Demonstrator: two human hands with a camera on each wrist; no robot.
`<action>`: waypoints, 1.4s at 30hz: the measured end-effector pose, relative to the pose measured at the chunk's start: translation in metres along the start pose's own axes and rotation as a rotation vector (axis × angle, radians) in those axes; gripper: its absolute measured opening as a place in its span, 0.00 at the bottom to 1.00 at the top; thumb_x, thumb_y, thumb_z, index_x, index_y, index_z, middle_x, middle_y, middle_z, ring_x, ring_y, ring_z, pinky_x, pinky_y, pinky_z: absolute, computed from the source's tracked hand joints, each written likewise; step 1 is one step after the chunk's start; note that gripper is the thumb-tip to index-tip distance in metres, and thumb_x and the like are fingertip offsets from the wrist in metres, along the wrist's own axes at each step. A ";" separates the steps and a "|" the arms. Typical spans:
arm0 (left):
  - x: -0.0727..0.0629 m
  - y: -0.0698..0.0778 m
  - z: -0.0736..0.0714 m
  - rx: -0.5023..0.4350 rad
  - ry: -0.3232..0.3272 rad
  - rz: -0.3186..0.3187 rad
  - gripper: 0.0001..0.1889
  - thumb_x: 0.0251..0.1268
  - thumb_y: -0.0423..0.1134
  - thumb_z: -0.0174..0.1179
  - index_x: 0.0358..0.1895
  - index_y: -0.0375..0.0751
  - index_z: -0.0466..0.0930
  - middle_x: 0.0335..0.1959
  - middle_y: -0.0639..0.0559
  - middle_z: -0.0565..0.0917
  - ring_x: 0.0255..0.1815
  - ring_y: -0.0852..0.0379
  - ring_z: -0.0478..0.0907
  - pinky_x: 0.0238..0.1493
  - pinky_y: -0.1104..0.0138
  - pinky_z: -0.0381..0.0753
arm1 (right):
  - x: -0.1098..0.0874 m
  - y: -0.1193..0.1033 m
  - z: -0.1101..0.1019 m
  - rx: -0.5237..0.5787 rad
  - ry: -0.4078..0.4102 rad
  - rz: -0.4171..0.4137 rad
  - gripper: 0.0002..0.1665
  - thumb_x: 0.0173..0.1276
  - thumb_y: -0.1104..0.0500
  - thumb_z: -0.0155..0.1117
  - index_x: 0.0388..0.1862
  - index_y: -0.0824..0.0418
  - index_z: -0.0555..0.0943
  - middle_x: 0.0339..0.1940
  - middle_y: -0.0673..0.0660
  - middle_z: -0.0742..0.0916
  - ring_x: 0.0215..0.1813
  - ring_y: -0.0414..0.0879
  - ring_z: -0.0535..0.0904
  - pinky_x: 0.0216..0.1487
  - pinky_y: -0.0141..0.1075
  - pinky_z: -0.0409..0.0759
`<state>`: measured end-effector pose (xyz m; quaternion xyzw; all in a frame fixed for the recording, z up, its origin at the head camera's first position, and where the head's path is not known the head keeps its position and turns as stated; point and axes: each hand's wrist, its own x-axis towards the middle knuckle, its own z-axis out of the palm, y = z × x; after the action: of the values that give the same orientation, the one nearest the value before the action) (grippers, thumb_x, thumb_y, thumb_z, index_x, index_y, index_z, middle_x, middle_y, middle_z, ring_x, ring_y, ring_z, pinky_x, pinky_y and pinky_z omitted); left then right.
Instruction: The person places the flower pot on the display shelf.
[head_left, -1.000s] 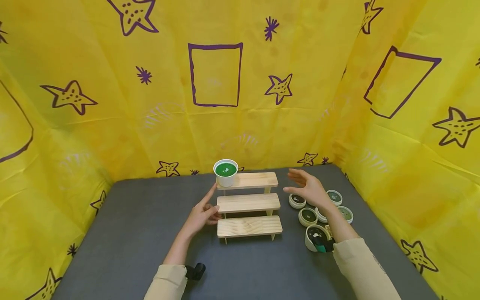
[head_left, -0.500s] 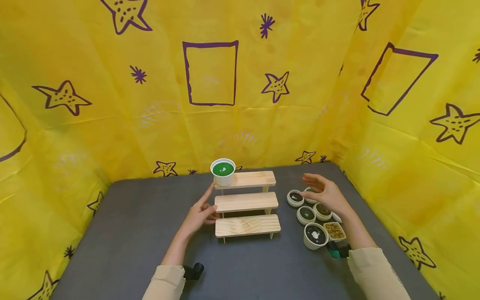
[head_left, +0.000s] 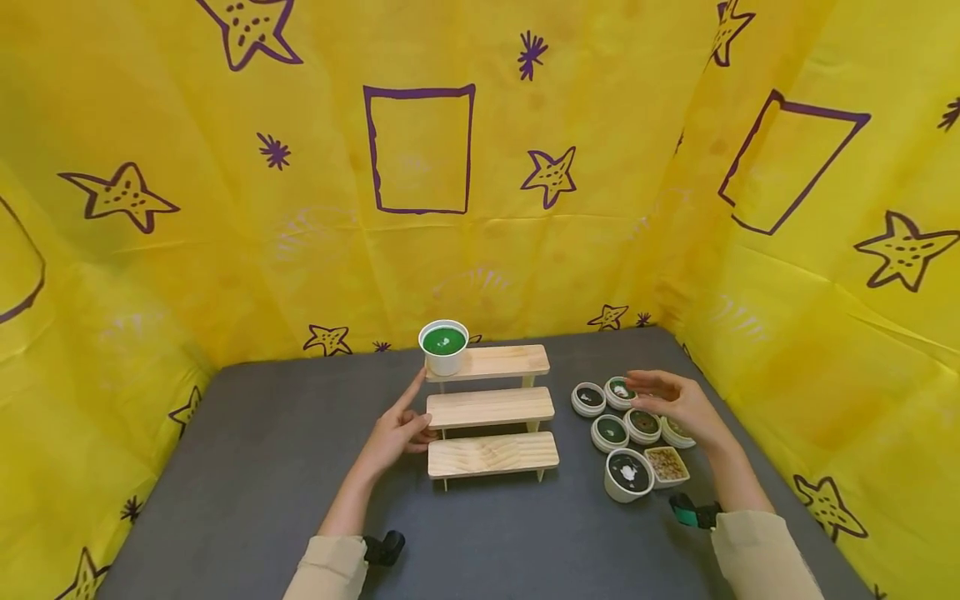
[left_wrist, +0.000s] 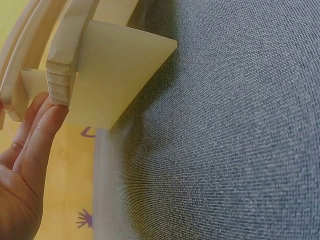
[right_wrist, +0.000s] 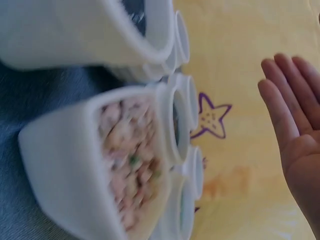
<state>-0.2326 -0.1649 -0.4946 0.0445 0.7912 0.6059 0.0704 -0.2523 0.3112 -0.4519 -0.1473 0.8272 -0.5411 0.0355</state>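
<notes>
A three-step wooden stand (head_left: 491, 407) is on the grey table, with a white cup of green filling (head_left: 444, 343) on the left end of its top step. My left hand (head_left: 393, 435) is at the stand's left side. Its index finger stretches to the top step below the cup, and its thumb lies by the middle step. In the left wrist view, straight fingertips touch the end of a wooden step (left_wrist: 61, 82). On the right, my right hand (head_left: 678, 404) is above a cluster of small round pots (head_left: 643, 423), fingers extended and holding nothing.
Nearest the front of the cluster are a taller white cup with dark filling (head_left: 627, 477) and a square white tub of light-brown bits (head_left: 666, 465). Yellow cloth (head_left: 420, 267) with drawn stars walls the back and sides of the table (head_left: 285, 467).
My right hand has moved right and nearer to me, from beside the top step to over the pots, uncovering several of them. My left hand stays at the stand; the view has shifted slightly.
</notes>
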 end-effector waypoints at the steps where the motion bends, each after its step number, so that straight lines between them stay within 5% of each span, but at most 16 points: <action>1: 0.000 0.000 0.000 0.005 0.000 0.000 0.39 0.72 0.38 0.57 0.76 0.78 0.50 0.31 0.36 0.84 0.35 0.50 0.87 0.40 0.48 0.89 | -0.002 0.002 -0.001 0.013 -0.013 -0.003 0.31 0.69 0.60 0.65 0.68 0.70 0.72 0.53 0.36 0.86 0.53 0.29 0.83 0.53 0.22 0.81; 4: 0.001 0.001 -0.001 0.004 0.005 -0.004 0.39 0.71 0.38 0.57 0.75 0.79 0.51 0.31 0.36 0.84 0.35 0.51 0.87 0.41 0.47 0.88 | -0.008 0.010 -0.005 0.035 -0.046 -0.004 0.30 0.69 0.63 0.64 0.67 0.72 0.71 0.53 0.35 0.86 0.54 0.31 0.83 0.53 0.22 0.81; 14: 0.001 0.001 -0.001 -0.003 -0.016 0.015 0.38 0.72 0.39 0.57 0.78 0.72 0.50 0.32 0.33 0.83 0.34 0.49 0.88 0.40 0.51 0.89 | -0.027 0.032 -0.025 0.100 -0.240 0.005 0.30 0.68 0.70 0.58 0.67 0.78 0.66 0.60 0.54 0.86 0.60 0.35 0.82 0.57 0.25 0.81; 26: -0.002 0.004 -0.003 -0.013 -0.015 0.013 0.39 0.71 0.38 0.58 0.78 0.71 0.50 0.31 0.31 0.81 0.34 0.46 0.87 0.41 0.48 0.89 | -0.045 0.054 -0.045 0.305 -0.430 -0.032 0.29 0.69 0.76 0.51 0.68 0.82 0.61 0.65 0.49 0.83 0.65 0.37 0.79 0.62 0.26 0.79; 33: -0.018 0.032 -0.004 -0.028 -0.034 -0.008 0.38 0.71 0.34 0.56 0.79 0.61 0.50 0.33 0.25 0.79 0.36 0.40 0.87 0.45 0.42 0.86 | -0.047 0.071 -0.044 0.420 -0.522 -0.076 0.31 0.68 0.79 0.49 0.69 0.83 0.57 0.69 0.51 0.80 0.69 0.38 0.76 0.66 0.26 0.76; 42: -0.016 0.030 -0.004 -0.021 -0.033 -0.009 0.38 0.72 0.34 0.56 0.79 0.63 0.50 0.34 0.24 0.79 0.37 0.39 0.87 0.43 0.45 0.88 | -0.051 0.081 -0.040 0.494 -0.590 -0.120 0.33 0.66 0.81 0.47 0.70 0.85 0.53 0.73 0.53 0.76 0.73 0.35 0.70 0.69 0.23 0.71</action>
<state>-0.2183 -0.1629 -0.4638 0.0502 0.7836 0.6132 0.0865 -0.2290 0.3914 -0.5137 -0.3318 0.6160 -0.6596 0.2747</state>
